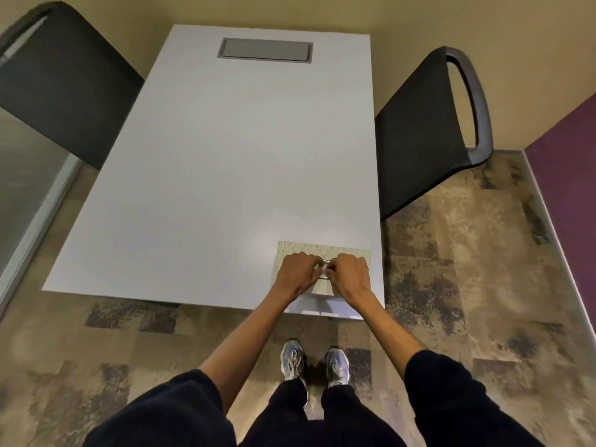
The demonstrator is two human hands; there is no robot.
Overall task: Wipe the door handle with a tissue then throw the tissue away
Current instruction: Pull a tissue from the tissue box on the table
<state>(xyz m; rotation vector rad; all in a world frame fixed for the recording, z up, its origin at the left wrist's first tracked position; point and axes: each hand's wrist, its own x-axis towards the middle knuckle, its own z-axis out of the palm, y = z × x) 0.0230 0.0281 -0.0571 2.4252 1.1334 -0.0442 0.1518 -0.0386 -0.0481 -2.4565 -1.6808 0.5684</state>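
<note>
Apparently both hands' grip (324,269) closed around the door handle (325,261), tissue (321,288) underneath.

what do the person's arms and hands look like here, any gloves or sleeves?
No gloves: left hand and right hand are bare, with no rings or watch visible. Forearms are bare; loose black sleeves end near the elbows.

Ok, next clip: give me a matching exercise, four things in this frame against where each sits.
Things:
1. metal door handle
2. patterned board
3. grey inset panel
4. sneakers

Places:
A. far end of the table
B. on the carpet, near the table's near edge
C. between the left hand and right hand
D. near right corner of the table

Pairs: 1-C, 2-D, 3-A, 4-B
</note>
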